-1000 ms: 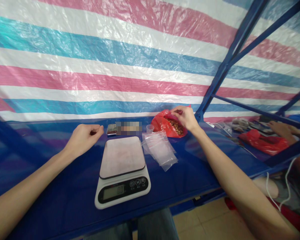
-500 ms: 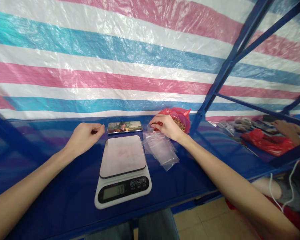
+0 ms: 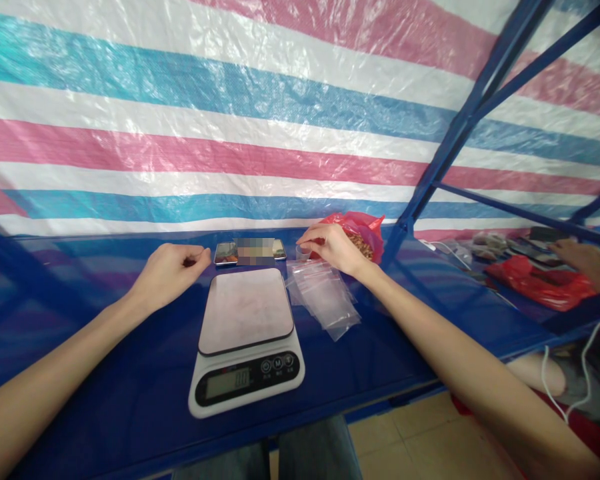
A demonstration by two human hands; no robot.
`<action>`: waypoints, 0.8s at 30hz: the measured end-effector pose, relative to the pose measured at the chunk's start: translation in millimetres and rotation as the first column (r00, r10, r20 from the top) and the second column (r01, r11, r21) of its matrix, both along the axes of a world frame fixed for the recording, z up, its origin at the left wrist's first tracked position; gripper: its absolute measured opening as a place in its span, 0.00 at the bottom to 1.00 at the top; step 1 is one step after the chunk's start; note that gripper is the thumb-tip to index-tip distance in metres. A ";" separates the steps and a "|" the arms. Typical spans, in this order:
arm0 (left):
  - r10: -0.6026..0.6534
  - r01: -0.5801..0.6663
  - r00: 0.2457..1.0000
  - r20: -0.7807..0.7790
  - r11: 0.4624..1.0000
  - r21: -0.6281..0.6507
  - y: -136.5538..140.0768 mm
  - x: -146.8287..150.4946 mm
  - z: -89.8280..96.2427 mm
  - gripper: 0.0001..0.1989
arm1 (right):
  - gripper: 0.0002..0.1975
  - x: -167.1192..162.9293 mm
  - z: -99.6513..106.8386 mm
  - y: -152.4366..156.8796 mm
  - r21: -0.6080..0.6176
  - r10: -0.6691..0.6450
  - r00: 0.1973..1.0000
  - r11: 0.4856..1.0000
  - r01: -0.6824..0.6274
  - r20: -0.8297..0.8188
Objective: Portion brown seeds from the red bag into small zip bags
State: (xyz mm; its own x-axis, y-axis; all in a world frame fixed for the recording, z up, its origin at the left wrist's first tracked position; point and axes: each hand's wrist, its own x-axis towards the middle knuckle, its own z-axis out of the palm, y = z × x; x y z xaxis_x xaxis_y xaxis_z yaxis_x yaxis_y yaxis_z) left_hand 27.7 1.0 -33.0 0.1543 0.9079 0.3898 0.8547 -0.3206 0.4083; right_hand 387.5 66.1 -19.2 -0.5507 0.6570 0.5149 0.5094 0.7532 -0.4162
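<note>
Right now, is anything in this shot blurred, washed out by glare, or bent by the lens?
Head view: the phone is partly pixelated; the striped tarp shows crinkly glare; the blue frame and both forearms splay from wide-angle distortion; the scale's display is too dim to read.

Small clear plastic cup: standing upright on the blue desk, behind the far right corner of the scale, just left of the red bag. The right hand is closing its fingertips on the cup's rim.

Red plastic bag: lying open on the desk against the striped tarpaulin, holding brown pieces, partly hidden behind the right hand.

Clear zip bags: lying flat in a loose, fanned stack on the desk, just right of the scale and directly in front of the cup.

Left hand: resting loosely curled on the desk, left of the scale; contents cannot be determined.
</note>
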 end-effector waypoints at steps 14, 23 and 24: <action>-0.005 0.005 1.000 0.007 1.000 -0.026 -1.2 3.9 3.6 0.22 | 0.11 -4.3 -1.4 5.1 0.041 -0.060 0.995 0.997 0.063 -0.084; 0.011 -0.010 1.000 0.025 1.000 -0.004 -1.2 2.4 5.7 0.22 | 0.18 56.6 20.9 16.5 0.023 -0.302 0.946 0.952 0.307 -0.119; 0.009 -0.008 1.000 0.024 1.000 -0.006 -1.4 2.7 5.9 0.22 | 0.16 67.0 21.4 18.9 0.002 -0.323 0.944 0.946 0.324 -0.066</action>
